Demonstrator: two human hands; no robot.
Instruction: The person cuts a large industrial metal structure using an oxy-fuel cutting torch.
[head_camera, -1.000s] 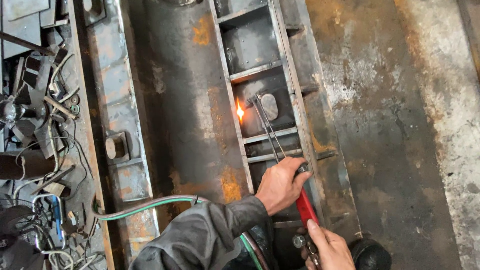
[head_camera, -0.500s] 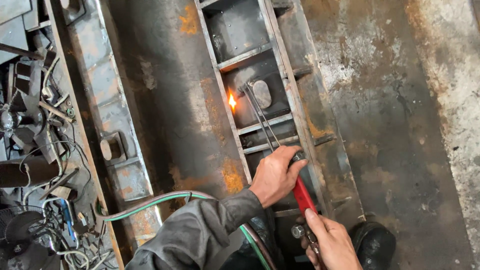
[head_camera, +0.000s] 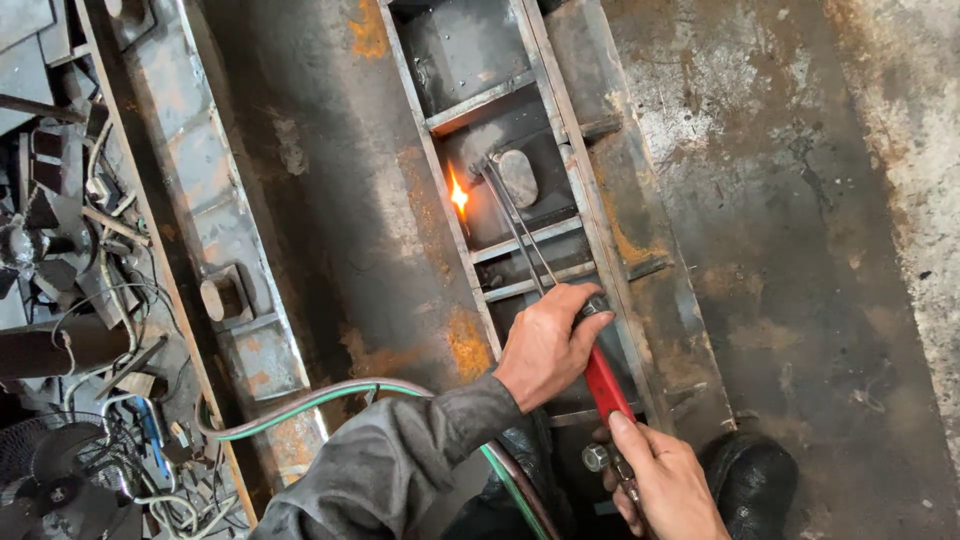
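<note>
**Hands on a lit cutting torch over a steel frame**

Left hand (head_camera: 545, 345), fingers closed, clamps the front of the cutting torch (head_camera: 560, 300) where the red handle (head_camera: 604, 380) meets the twin metal tubes. Right hand (head_camera: 665, 480) grips the rear of the same torch at its valves, fingers wrapped around the body. The tubes run up and away from the hands to a bent tip inside a rusty steel frame (head_camera: 590, 190). A small orange flame (head_camera: 459, 193) burns at the tip, against the frame's left rail, just beside a rounded grey metal plate (head_camera: 518, 177). Flat crossbars span the frame beneath the tubes. A green hose (head_camera: 300, 408) curves from the left, under the grey sleeve (head_camera: 400, 470). A dark shoe (head_camera: 752, 475) stands just right of the right hand. Scrap metal and wires (head_camera: 70, 250) lie at far left, above a fan (head_camera: 50, 490).
</note>
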